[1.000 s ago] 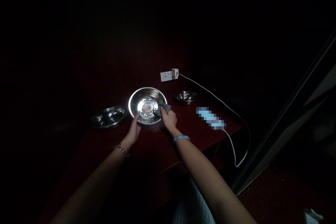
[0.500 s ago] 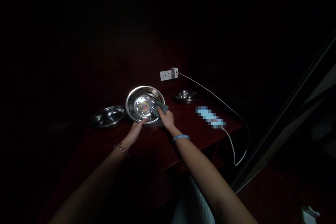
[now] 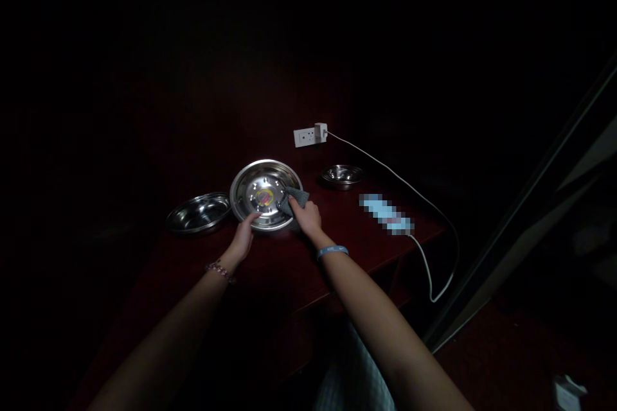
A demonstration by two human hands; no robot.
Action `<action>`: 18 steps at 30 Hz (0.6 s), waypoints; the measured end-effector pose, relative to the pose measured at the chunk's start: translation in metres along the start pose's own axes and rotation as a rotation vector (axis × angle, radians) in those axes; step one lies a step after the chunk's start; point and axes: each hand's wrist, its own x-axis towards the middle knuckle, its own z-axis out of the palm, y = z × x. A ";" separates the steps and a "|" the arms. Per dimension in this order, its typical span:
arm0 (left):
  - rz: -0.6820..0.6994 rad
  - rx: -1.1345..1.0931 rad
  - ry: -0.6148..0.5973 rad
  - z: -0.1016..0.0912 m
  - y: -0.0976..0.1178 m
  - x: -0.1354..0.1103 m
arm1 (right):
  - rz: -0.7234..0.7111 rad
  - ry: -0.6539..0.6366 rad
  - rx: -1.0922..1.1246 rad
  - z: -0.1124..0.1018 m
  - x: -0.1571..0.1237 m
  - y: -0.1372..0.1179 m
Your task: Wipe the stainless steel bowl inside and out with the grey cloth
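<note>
A shiny steel bowl (image 3: 258, 180) with a small coloured sticker in its bottom is tilted toward me on a dark red table (image 3: 289, 263). My left hand (image 3: 243, 237) grips its near rim, thumb on the inside. My right hand (image 3: 304, 217) is closed on a grey cloth (image 3: 294, 198) and presses it against the bowl's right inner side. A beaded bracelet sits on my left wrist, a blue band on my right.
A second steel bowl (image 3: 198, 212) lies left of the held one, and a smaller one (image 3: 342, 176) to the right. A white power strip (image 3: 308, 135) with a plug feeds a white cable (image 3: 424, 250) to a phone (image 3: 387, 214). The surroundings are very dark.
The bowl has been tipped and shifted slightly left between my hands. The right hand has moved the cloth a little along the bowl's right side; the left hand has regripped the near rim.
</note>
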 end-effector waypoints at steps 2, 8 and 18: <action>0.023 0.018 0.032 -0.003 0.000 0.006 | -0.008 -0.007 -0.048 0.000 -0.002 -0.001; 0.025 0.033 0.017 -0.008 -0.005 0.010 | -0.022 -0.007 -0.125 0.000 -0.004 -0.002; 0.021 0.090 0.015 -0.009 -0.007 0.009 | -0.024 -0.003 -0.129 -0.002 -0.003 0.001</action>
